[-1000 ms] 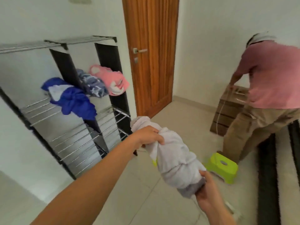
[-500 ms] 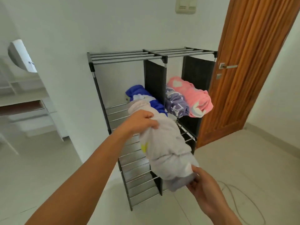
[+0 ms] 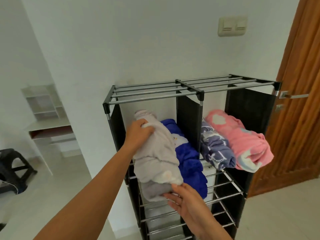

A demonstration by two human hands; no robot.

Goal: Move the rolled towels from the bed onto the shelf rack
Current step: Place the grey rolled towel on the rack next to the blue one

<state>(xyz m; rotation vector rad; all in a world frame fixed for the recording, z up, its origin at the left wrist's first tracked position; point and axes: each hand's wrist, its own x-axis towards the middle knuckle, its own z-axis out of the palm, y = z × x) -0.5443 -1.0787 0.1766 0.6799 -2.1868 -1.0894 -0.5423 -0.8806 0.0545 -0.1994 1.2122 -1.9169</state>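
My left hand point(image 3: 138, 134) grips the grey towel point(image 3: 155, 156) on top; right fingers point(image 3: 173, 196) spread under its overhanging end. Released there, I judge it slides off the rack point(image 3: 190, 87).

White painted wall point(image 3: 155, 40), evenly lit. Cream double light switch point(image 3: 232, 26) high on it, near the door. Brown wooden door point(image 3: 301, 101) at right, with metal lever handle point(image 3: 292, 96). Pale tiled floor point(image 3: 277, 219). White desk point(image 3: 50, 125) with cubby shelves at left; black plastic stool point(image 3: 12, 167) beside it.

Grey rolled towel point(image 3: 155, 158) in shelf rack point(image 3: 190, 87) — left compartment, beside blue towel point(image 3: 188, 161)
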